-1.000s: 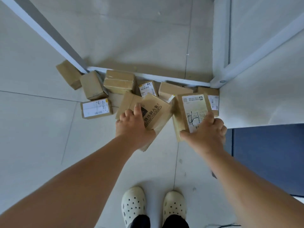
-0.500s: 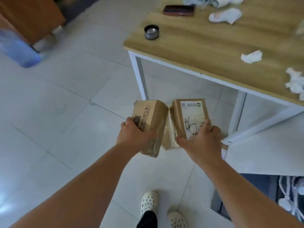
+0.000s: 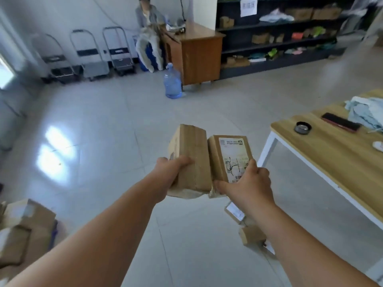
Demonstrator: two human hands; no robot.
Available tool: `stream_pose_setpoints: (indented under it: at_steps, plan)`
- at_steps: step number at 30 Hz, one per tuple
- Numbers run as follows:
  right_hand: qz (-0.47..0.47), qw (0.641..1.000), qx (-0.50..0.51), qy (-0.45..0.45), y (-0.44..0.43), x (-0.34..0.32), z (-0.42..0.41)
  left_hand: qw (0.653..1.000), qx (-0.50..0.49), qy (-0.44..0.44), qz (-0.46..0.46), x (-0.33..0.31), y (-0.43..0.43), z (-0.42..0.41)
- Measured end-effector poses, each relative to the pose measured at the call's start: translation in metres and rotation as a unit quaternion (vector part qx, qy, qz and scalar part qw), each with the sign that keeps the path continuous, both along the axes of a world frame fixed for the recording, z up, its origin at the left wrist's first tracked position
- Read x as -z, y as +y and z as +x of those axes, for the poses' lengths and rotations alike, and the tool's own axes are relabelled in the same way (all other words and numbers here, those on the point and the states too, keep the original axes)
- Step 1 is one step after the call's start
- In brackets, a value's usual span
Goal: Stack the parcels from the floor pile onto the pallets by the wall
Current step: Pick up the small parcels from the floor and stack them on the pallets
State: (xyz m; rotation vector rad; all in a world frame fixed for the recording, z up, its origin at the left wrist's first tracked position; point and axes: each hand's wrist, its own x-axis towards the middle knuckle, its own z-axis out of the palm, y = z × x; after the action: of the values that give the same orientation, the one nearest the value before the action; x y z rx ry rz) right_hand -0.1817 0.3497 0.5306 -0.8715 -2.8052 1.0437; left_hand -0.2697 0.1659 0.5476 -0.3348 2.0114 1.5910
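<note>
Change since half a second ago: we still hold both parcels, but the bench [image 3: 331, 154] that stood ahead of the hands now lies to the right of the right hand [image 3: 250, 183], and open room shows beyond the fingers. The left parcel [image 3: 192, 154] has turned, so its printed face now points mostly away from us.

Item 1, left parcel: brown carton, plain taped face up, creased and ragged at its near bottom edge. The left hand [image 3: 170, 172] grips the near end, with the thumb across the top face and the fingers round the left side.

Item 2, right parcel [image 3: 230, 154]: brown carton, with a white shipping label marked in black scrawl facing up. The right hand grips its near right corner, fingers on the label and thumb along the near edge. The two cartons touch side by side and are held in the air above the floor [image 3: 103, 131].

Item 3, loose parcels [image 3: 251, 235]: on the floor under the right forearm.

Item 4, stacked parcels [image 3: 24, 224]: below and left of the left forearm.

Clearances: the bench edge is near the right hand, on its right. Bare tiled floor runs ahead and left of the left hand as far as a water bottle [image 3: 172, 81], hand trolleys [image 3: 91, 56] and dark shelving [image 3: 269, 38].
</note>
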Motion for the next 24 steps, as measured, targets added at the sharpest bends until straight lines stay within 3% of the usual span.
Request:
stream_pose_setpoints:
  at_steps: [5, 13, 19, 24]
  plan:
    - [-0.011, 0.992, -0.121, 0.026, -0.111, -0.035, -0.03, 0.993, -0.09, -0.006, 0.082, -0.037, -0.13, 0.02]
    - [0.004, 0.959, -0.28, 0.037, -0.324, -0.057, -0.054, 0.952, -0.277, -0.019, 0.127, -0.047, -0.357, 0.07]
    - [0.058, 0.924, -0.376, 0.038, -0.464, -0.064, -0.052, 0.916, -0.392, -0.012, 0.083, -0.049, -0.471, 0.113]
    - [0.096, 0.89, -0.443, 0.051, -0.559, -0.063, -0.037, 0.886, -0.46, 0.057, 0.007, -0.045, -0.529, 0.143]
